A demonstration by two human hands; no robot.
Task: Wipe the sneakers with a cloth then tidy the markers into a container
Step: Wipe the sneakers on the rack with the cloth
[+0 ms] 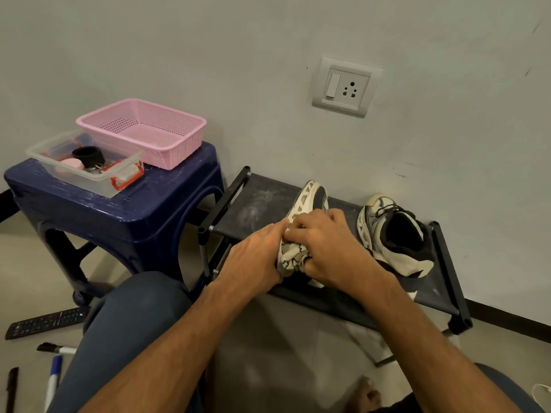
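A white and black sneaker (310, 201) lies tipped on its side on the black shoe rack (262, 201), sole edge facing left. My left hand (253, 257) holds it from the left. My right hand (325, 245) grips a patterned white cloth (293, 256) against the shoe. The second sneaker (393, 234) stands upright on the rack to the right, untouched. Markers lie on the floor at bottom left: a black-capped one (55, 349), a blue one (53, 380) and a black one (12, 386). An empty pink basket (140, 131) sits on the blue stool (119, 204).
A clear plastic box (86, 162) with small items sits beside the basket on the stool. A black remote (44, 321) lies on the floor left of my knee (131, 317). The wall with a socket (346, 86) stands right behind the rack.
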